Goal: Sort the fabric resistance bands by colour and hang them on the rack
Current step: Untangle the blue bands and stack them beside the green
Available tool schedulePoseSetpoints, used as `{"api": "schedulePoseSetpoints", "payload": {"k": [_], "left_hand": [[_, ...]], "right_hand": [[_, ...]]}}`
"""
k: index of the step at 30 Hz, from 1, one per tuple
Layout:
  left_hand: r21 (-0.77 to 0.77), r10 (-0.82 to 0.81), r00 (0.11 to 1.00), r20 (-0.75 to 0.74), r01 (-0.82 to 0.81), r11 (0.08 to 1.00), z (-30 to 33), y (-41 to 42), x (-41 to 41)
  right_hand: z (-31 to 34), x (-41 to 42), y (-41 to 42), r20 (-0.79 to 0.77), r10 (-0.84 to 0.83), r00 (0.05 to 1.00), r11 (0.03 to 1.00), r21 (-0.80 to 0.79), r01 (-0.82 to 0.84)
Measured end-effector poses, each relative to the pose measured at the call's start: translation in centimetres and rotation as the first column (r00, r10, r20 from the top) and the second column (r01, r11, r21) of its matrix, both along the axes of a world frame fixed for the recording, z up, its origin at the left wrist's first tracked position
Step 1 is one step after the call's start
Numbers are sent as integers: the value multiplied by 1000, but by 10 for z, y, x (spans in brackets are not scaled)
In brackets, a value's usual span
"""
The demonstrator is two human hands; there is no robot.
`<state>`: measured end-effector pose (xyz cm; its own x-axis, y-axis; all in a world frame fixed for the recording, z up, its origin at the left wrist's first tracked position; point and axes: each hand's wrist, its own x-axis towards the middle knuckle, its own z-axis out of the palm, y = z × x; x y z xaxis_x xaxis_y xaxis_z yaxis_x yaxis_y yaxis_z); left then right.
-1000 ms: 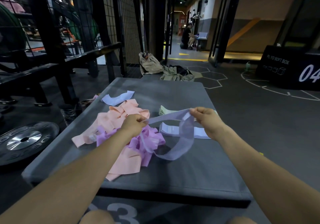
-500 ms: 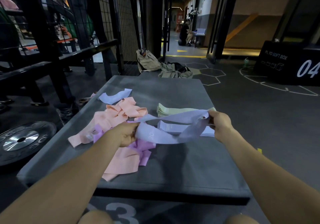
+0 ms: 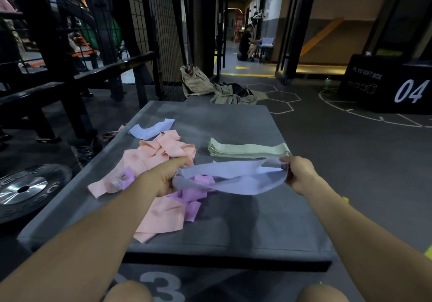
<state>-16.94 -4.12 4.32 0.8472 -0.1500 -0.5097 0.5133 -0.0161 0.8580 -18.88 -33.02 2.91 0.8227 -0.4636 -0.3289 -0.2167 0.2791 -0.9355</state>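
lavender band (image 3: 233, 177), peach bands (image 3: 159, 154), green bands (image 3: 247, 150)

Both forearms are bare to the frame's edge, with no sleeves, and two bare knees show below.

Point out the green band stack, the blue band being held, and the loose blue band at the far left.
green band stack (image 3: 247, 150): head view, top band's middle.
held blue band (image 3: 224, 173): head view, upper strip between hands.
loose blue band (image 3: 152, 131): head view, its middle.
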Motion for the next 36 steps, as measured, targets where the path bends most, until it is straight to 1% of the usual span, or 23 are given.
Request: {"api": "schedulePoseSetpoints", "payload": {"k": [1, 3, 5, 6, 8, 10, 12, 14, 18, 20, 21, 23, 24, 25, 26, 28, 30, 31, 33, 35, 36], "left_hand": [[13, -4, 1000, 8, 4, 1000, -2, -2, 1], [96, -32, 999, 22, 30, 995, -7, -4, 4], [150, -88, 996, 35, 81, 985, -10, -6, 6], [137, -111, 992, 53, 103, 985, -12, -5, 7], [93, -133, 988, 84, 125, 988, -15, -5, 9], [29, -143, 983, 111, 140, 990, -16, -7, 8], [17, -165, 977, 133, 164, 986, -16, -11, 7], [33, -183, 973, 141, 180, 983, -13, -14, 4], [182, -206, 962, 177, 173, 968, -15, -20, 4], [285, -236, 953, 190, 176, 942, -20, -22, 5], [353, -272, 944, 187, 194, 915, -21, -24, 5], [543, -403, 896, 187, 247, 802, -21, -30, 6], [606, -457, 867, 199, 257, 753, -19, -36, 6], [604, -475, 847, 239, 254, 756, -15, -43, 6], [570, -474, 830, 296, 244, 784, -10, -51, 6], [454, -432, 803, 411, 230, 861, 4, -74, 3], [395, -427, 754, 500, 240, 887, 18, -98, 4], [398, -448, 720, 530, 255, 881, 25, -108, 4], [460, -504, 639, 581, 252, 851, 37, -125, 5], [514, -519, 558, 648, 183, 838, 47, -135, 7], [500, -495, 541, 680, 152, 853, 52, -138, 8]], "right_hand": [[1, 0, 0, 10, 10, 1000, 1000, 9, -10], [7, -3, 2, 42, 58, 997, 998, 10, -59], [12, -8, 2, 95, 106, 990, 994, 27, -109], [11, -10, 1, 113, 130, 985, 991, 8, -132], [6, -13, -4, 102, 159, 982, 985, -91, -150], [-1, -15, -8, 80, 150, 985, 975, -176, -134], [-5, -15, -13, 59, 125, 990, 966, -234, -108], [-7, -16, -16, 40, 94, 995, 964, -254, -81], [-9, -16, -26, 21, 36, 999, 941, -336, -27], [-7, -18, -32, 47, 26, 999, 922, -387, -6], [-5, -19, -34, 70, 39, 997, 916, -402, -7], [1, -19, -36, 124, 101, 987, 897, -440, -36], [5, -19, -34, 143, 141, 980, 880, -472, -58], [9, -18, -32, 157, 183, 971, 861, -503, -81], [13, -18, -29, 171, 225, 959, 846, -523, -105], [22, -16, -21, 193, 299, 935, 830, -537, -155], [32, -15, -11, 215, 358, 909, 823, -533, -198], [37, -15, -7, 239, 379, 894, 830, -516, -213], [49, -14, 0, 287, 404, 868, 848, -474, -238], [59, -13, 3, 320, 409, 855, 855, -461, -237], [63, -14, 3, 337, 408, 849, 861, -451, -235]]}}
